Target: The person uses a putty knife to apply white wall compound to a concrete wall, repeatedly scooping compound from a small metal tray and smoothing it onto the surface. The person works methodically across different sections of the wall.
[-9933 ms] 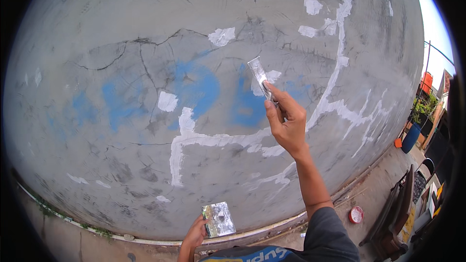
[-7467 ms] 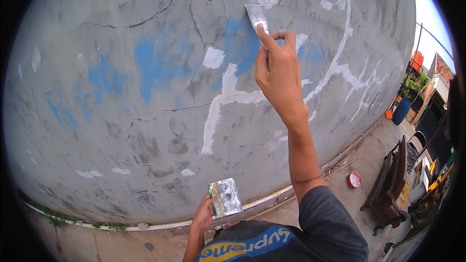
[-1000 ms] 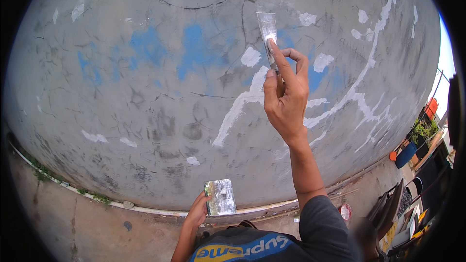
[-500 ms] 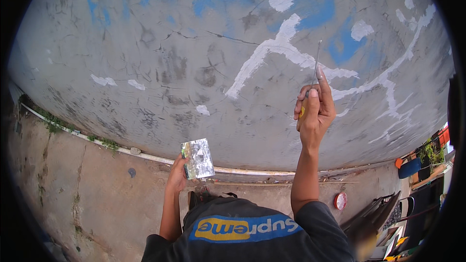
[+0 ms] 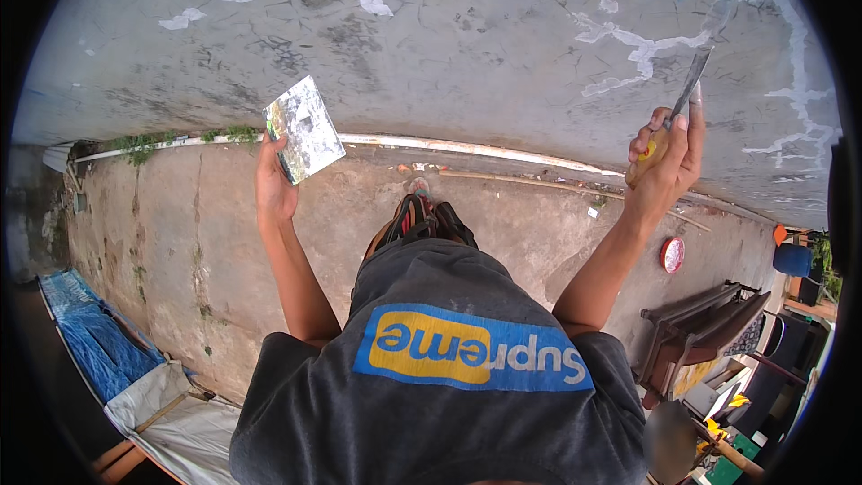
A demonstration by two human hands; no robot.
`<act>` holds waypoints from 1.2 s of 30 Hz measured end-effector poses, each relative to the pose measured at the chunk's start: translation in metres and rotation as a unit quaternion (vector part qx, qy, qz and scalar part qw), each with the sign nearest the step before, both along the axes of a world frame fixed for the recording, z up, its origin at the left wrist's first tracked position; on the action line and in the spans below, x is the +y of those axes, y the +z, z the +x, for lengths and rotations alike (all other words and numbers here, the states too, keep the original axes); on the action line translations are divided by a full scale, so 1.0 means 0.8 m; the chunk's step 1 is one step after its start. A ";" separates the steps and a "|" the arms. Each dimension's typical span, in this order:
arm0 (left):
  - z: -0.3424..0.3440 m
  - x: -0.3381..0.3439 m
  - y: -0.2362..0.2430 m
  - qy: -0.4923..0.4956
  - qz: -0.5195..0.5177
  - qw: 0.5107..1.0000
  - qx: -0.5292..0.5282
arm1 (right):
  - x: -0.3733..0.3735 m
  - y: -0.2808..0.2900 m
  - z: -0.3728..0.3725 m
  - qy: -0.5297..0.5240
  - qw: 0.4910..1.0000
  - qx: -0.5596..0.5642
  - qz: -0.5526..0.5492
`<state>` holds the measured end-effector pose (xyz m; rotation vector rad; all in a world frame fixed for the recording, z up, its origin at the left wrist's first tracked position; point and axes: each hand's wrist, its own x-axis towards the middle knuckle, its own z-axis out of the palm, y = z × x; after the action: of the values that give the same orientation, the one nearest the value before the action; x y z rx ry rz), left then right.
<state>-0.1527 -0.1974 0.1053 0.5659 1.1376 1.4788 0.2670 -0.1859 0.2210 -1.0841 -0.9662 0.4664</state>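
My left hand (image 5: 274, 184) grips the edge of a flat rectangular plate (image 5: 312, 135), its pale, shiny face smeared with white and grey. Off to the right, my right hand (image 5: 663, 157) is closed around the yellowish handle of a putty knife (image 5: 691, 85), with the index finger stretched along the blade. The blade points up beside the grey wall (image 5: 467, 45); whether it touches cannot be told. Branching strips of white filler (image 5: 642, 49) run over the wall near the knife, and smaller white patches (image 5: 375, 5) lie farther left.
A white pipe (image 5: 476, 149) runs along the wall's foot, with a thin pole (image 5: 539, 183) on the ground nearby. At right are a red-rimmed tub (image 5: 672, 254), a brown bench (image 5: 705, 323) and a blue barrel (image 5: 792, 260). A blue tarp (image 5: 99, 332) lies at lower left.
The view has tipped down, showing more ground. My right hand has moved right with the putty knife, whose blade now shows broader. My left hand has shifted left, and its plate is tilted.
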 end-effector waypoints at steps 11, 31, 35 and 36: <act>-0.031 0.014 0.030 -0.033 0.021 0.999 0.029 | -0.008 -0.024 -0.020 0.018 0.999 0.015 -0.037; -0.176 0.209 0.010 -0.382 0.016 0.924 -0.017 | 0.225 -0.012 -0.293 -0.188 0.941 -0.234 0.154; -0.193 0.223 0.011 -0.427 -0.009 0.904 -0.027 | 0.238 -0.027 -0.292 -0.247 0.922 -0.253 0.160; -0.196 0.229 0.008 -0.440 -0.008 0.898 -0.032 | 0.240 -0.024 -0.289 -0.258 0.917 -0.256 0.165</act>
<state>-0.3098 -0.0140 0.1119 0.8663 0.6762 0.6884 0.0357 0.0064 0.2019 -1.1147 -1.1067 -0.4269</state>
